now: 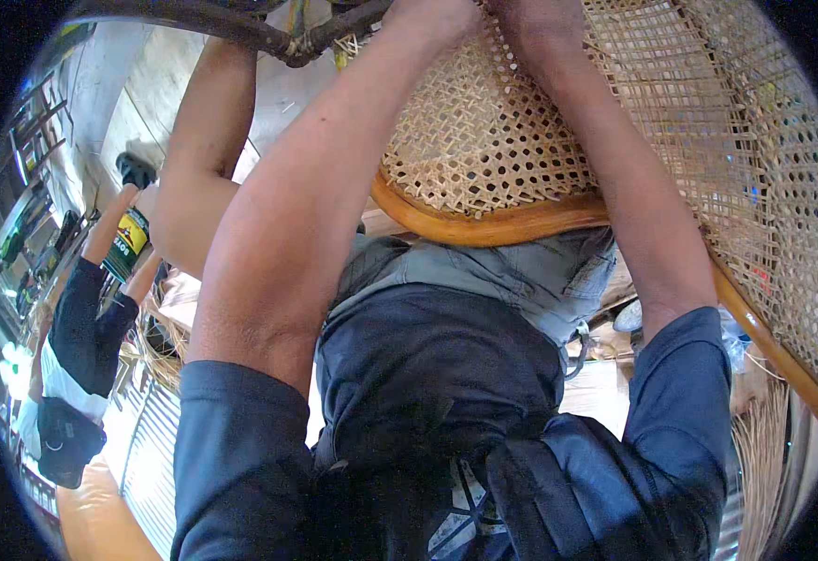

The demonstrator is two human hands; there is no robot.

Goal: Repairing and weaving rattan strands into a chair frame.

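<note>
In front of me is a piece of woven cane seating. Its open-holed seat panel [493, 150] is edged by a curved, glossy wooden rim [493, 227] that lies near my lap. A taller cane panel [680, 112] rises on the right with its own wooden edge. Both my arms reach up over the weave. My left hand [441, 14] is at the top edge of the picture, beside the seat panel. Close to its right, my right hand [542, 28] is over the weave where the two panels meet. The fingers of both hands are cut off or hidden, so what they hold does not show.
A dark curved pole [240, 28] crosses the upper left, above a bare leg [214, 122]. Farther left sits another person in a dark cap [70, 441], near a green and yellow container [128, 245]. Loose cane strands [760, 458] hang at the lower right.
</note>
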